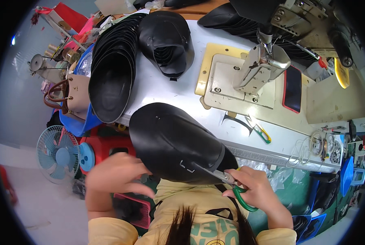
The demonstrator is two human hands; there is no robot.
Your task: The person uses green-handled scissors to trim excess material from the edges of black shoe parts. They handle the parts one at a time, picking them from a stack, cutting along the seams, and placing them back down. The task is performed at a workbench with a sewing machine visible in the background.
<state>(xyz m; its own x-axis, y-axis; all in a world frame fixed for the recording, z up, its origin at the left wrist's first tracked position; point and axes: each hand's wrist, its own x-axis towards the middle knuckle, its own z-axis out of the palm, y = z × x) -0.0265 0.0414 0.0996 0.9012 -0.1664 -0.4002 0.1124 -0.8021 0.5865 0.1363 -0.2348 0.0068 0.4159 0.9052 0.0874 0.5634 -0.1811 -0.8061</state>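
Black leather, a big curved piece (170, 143), is held up over the near edge of the desk (178, 92), close to the person's chest. The left hand (117, 173) sits at its lower left rim, fingers curled loosely; how firmly that grip closes on the leather I cannot tell, as the piece hides the fingertips. The right hand (254, 190) is closed around green-handled scissors (227, 181), whose blades rest against the lower right edge of the piece, near small pale marks.

Trimming looks to be the step in hand. The next cut would call for keeping the leather taut with the left hand and steering the blades along the rim, not into the panel.

Room is tight. A stack of black pieces (111, 69) and another dark pile (166, 41) fill the far left of the desk, and the sewing machine (258, 65) stands to the right. The clearest space is the gap between desk edge and lap.
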